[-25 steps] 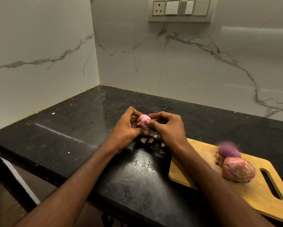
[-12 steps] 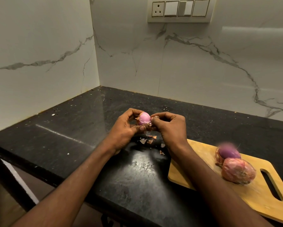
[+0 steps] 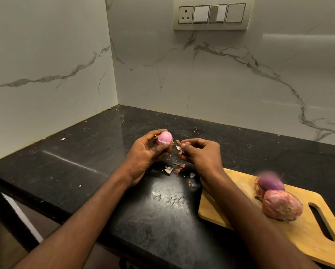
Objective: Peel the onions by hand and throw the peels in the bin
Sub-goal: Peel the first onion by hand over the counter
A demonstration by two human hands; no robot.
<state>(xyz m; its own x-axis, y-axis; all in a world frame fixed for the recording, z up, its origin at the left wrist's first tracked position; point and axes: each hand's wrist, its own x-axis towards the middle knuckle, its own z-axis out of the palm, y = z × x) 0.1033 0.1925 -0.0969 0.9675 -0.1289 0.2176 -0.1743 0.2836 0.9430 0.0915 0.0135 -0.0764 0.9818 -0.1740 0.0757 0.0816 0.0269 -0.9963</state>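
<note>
My left hand grips a small pink onion above the black counter, most of its skin off. Just to the right, my right hand pinches a small piece of peel a short gap away from the onion. Several peel scraps lie on the counter under my hands. Two more onions rest on the wooden cutting board at the right: a purple peeled one and a larger one with papery skin. No bin is in view.
The black stone counter sits in a corner of white marble walls. A switch panel is on the back wall. The counter's front edge runs from the lower left toward the bottom middle.
My hands have drawn apart. The right hand has pulled a bit of peel off the onion and moved right; the left hand has lifted the onion slightly.
</note>
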